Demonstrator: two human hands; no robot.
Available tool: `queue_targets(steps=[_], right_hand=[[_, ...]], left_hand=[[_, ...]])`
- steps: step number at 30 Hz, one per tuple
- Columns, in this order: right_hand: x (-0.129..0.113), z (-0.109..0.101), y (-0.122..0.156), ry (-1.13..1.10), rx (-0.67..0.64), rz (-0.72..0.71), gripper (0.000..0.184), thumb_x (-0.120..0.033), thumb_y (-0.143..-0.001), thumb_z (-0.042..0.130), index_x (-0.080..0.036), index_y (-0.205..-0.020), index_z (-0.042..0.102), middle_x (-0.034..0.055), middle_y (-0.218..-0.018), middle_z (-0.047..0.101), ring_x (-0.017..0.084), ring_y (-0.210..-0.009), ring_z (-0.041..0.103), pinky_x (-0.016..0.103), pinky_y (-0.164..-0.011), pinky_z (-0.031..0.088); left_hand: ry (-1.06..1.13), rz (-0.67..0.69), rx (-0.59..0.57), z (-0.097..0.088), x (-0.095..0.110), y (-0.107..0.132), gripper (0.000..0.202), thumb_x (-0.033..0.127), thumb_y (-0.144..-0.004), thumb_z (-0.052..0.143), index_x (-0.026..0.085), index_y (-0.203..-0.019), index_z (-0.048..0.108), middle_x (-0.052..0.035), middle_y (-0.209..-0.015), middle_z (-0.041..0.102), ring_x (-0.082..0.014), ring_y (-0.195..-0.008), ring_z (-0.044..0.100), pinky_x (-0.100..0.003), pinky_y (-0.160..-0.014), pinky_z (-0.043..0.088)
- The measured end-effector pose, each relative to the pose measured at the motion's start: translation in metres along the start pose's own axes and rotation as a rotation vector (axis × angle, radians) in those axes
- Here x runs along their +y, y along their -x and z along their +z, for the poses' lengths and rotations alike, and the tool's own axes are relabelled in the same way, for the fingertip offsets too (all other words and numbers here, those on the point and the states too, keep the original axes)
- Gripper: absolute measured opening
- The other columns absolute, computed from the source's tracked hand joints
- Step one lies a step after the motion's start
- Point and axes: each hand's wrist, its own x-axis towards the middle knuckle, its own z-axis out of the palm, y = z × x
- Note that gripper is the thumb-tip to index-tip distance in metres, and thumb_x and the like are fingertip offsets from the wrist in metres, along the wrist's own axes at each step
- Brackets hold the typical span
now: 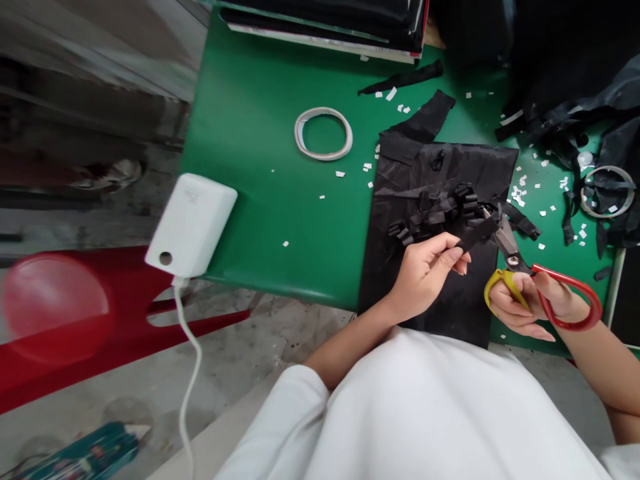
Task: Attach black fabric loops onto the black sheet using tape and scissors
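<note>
Between the thumb and fingers of my left hand (425, 273) is pinched a black fabric strip (477, 235). My right hand (535, 303) has its fingers through the handles of a pair of scissors (513, 257), one handle yellow and one red. The scissor blades stand apart around the strip's far end; whether they touch it I cannot tell. Beneath both hands, a black fabric sheet (430, 293) lies over the table's front edge. A heap of small cut black pieces (435, 210) rests on that sheet.
The green table (250, 133) bears a white tape roll (324, 133), scattered white paper bits and a black strip (405, 77). At the left edge sits a white power bank (193, 223) with a cable. Black fabric (580, 87) and another ring (607, 192) lie right. A red chair (125, 320) stands left.
</note>
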Motion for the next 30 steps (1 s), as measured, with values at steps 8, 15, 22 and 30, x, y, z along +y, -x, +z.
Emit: queue_targets(steps=[8,15,22,30], right_hand=[[0.002,-0.002,-0.006,-0.028,-0.022,-0.027,0.066,-0.082,-0.083,0.042,-0.021,-0.056,0.036,-0.0083,-0.043,0.037,0.007,-0.022,0.036,0.020,-0.022,0.029],[-0.005,0.003,-0.006,0.367,0.597,-0.430,0.053,-0.064,-0.084,0.061,-0.019,-0.060,0.050,-0.0065,-0.046,0.043,0.006,-0.029,0.037,0.020,-0.027,0.024],[-0.020,-0.004,-0.005,0.609,1.341,-0.519,0.025,-0.039,-0.085,0.069,-0.021,-0.103,0.070,-0.0095,-0.042,0.043,0.009,-0.033,0.038,0.024,-0.034,0.031],[-0.022,-0.016,-0.004,1.041,1.489,-0.305,0.029,-0.033,-0.078,0.073,-0.016,-0.101,0.072,-0.0069,-0.048,0.045,0.009,-0.041,0.038,0.026,-0.042,0.031]], left_hand=[[-0.106,0.044,0.048,0.000,-0.005,0.000,0.027,0.034,-0.094,0.054,0.017,-0.075,0.062,0.0022,-0.062,0.061,-0.0073,-0.059,0.058,-0.018,-0.065,0.049],[0.082,0.048,0.202,0.002,-0.010,-0.002,0.032,0.048,-0.091,0.060,0.018,-0.082,0.065,0.0017,-0.067,0.063,-0.0070,-0.060,0.058,-0.019,-0.061,0.050],[0.111,0.190,0.372,0.002,-0.012,-0.004,0.024,0.041,-0.093,0.061,0.023,-0.108,0.061,0.0034,-0.072,0.067,-0.0058,-0.058,0.058,-0.018,-0.059,0.049],[0.170,-0.044,0.271,0.000,-0.011,-0.006,0.063,0.046,-0.090,0.063,0.027,-0.143,0.034,0.0029,-0.069,0.071,-0.0092,-0.049,0.062,-0.020,-0.047,0.045]])
